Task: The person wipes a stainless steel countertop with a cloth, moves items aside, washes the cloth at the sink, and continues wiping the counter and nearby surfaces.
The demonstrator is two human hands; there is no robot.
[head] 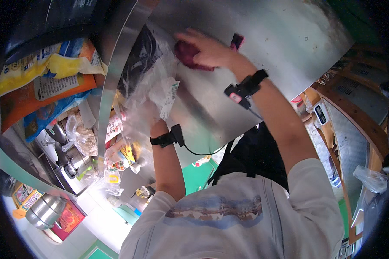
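Observation:
My right hand (210, 48) presses a dark red cloth (186, 54) against a stainless steel tabletop (278, 48). Motion blurs its fingertips, and the thumb lies over the cloth. Lower and to the left, my left hand (151, 111) is in among clear plastic bags (162, 71) and appears to grip them. Its fingers are blurred and partly hidden by the plastic. Beside it, a white label with a barcode (170, 100) shows on the plastic. Something dark (142, 58) lies under or inside the bags. Both wrists wear black straps with small devices.
A small dark object with a pink edge (237, 42) lies just beyond my right hand. Along the left runs a metal shelf edge (111, 74), with food packages (52, 81) and a steel pot (76, 162) behind it. Wooden-framed furniture (353, 110) stands at the right.

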